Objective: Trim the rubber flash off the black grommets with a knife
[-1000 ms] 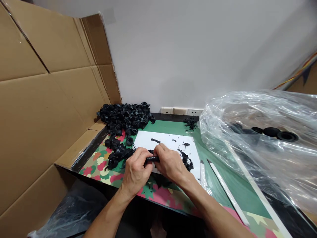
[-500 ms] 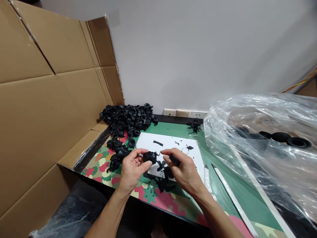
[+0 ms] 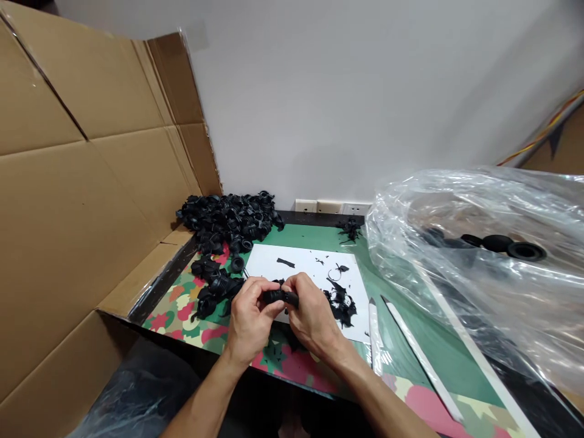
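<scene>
My left hand [image 3: 250, 316] is closed, its thumb and fingers gripping a ribbed black rubber part [image 3: 272, 296] above the white sheet [image 3: 264, 254]. Pressed against the right end of that part, my right hand [image 3: 314, 317] is closed too, its fingertips partly hidden. A dark rounded piece [image 3: 291, 298] shows at the right fingers; I cannot tell whether it is separate from the ribbed part. Black rubber scraps [image 3: 341, 304] lie on the sheet to the right of my hands. Several similar ribbed parts [image 3: 218, 285] lie to the left.
A large heap of black rubber parts [image 3: 228, 219] stands at the back left beside a cardboard box [image 3: 150, 182]. Two white strips with dark tips, one of them a long strip [image 3: 422, 359], lie at right. A clear plastic bag [image 3: 456, 213] holds black round pieces. Sockets [image 3: 328, 207] line the wall.
My right hand has moved left and in against the ribbed rubber part, closing the gap between the hands. More scraps on the sheet are uncovered. The view has shifted slightly.
</scene>
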### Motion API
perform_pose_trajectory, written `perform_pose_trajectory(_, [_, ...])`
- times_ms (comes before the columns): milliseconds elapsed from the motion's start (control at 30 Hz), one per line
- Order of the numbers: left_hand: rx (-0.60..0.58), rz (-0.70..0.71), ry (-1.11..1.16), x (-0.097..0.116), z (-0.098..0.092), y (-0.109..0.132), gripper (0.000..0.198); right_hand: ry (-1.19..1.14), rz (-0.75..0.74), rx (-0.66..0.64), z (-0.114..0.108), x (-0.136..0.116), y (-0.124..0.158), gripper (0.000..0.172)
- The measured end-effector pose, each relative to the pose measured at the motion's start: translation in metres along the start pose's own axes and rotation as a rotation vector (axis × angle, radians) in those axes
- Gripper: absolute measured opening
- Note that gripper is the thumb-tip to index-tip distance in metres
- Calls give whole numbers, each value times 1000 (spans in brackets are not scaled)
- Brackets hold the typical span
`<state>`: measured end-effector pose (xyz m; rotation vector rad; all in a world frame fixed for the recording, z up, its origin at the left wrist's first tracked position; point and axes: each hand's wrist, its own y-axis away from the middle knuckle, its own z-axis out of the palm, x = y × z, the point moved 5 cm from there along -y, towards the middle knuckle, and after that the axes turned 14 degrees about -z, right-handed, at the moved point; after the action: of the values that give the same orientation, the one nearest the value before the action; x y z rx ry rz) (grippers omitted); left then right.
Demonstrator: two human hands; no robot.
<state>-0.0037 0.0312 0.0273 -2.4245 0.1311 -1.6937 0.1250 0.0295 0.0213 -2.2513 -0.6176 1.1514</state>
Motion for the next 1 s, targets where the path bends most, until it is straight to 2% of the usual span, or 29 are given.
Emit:
perform_pose_trajectory(133, [151,65,28,0,0,7,7,8,205,17,5,9,-10,10])
perform_pose_trajectory(200, [182,110,63,2,-3,12,3,47,276,59,-4,21,-20,8])
perform_pose_trajectory(267, [158,81,154,0,-7,13,6,106,362,113,-22,38,-28,6])
perform_pose_trajectory(333, [96,-94,318,-11,-11,8,19,148,418,122,-37,52,-31,9])
perform_pose_trajectory(433, [60,-397,612,-30,-15,0,41,153,418,-18,-41,60,-25,19])
perform_pose_trajectory(500, [44,-480,724,-34,-16,-3,45,130,377,-75,-35,55,-16,22])
perform_pose_trajectory(533, [32,-498,755,-34,-15,-4,46,110,348,-59,-32,50,-12,20])
perform_pose_trajectory(600, [3,-521,792,-33,-14,-3,45,42,283,29,-27,39,-5,15])
perform_pose_trajectory(700, [-16,-537,806,-31,-12,0,46,-138,193,126,-22,18,-2,18])
perform_pose_trajectory(867, [-7,-507,735,-27,-11,1,45,-385,161,7,-9,-9,-9,17])
perform_pose_trajectory(1000, [-7,-414,627,-27,-11,0,39,-457,256,-52,2,-10,-11,19])
